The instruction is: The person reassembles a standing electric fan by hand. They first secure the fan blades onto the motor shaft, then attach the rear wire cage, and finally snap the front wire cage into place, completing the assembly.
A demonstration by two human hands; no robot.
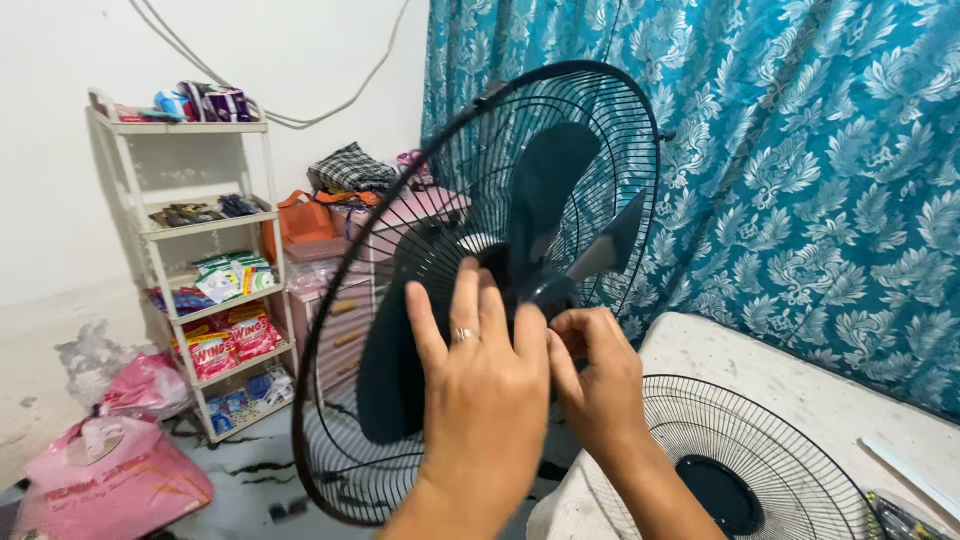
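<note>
Item: fan blade, dark, inside the rear guard, mid-scene. We rest our left hand open on it while our right hand pinches the hub cap. Risk, we judge: the blade turning under a slack palm, or the detached front guard, near right, being knocked off its surface.

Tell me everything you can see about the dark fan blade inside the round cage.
The fan blade is dark teal, plastic by its look, with three broad curved vanes. It sits on the hub inside the rear wire guard, whose front is open, tilted toward the camera. The left hand lies flat on a lower vane; the right hand pinches the hub cap.
</note>
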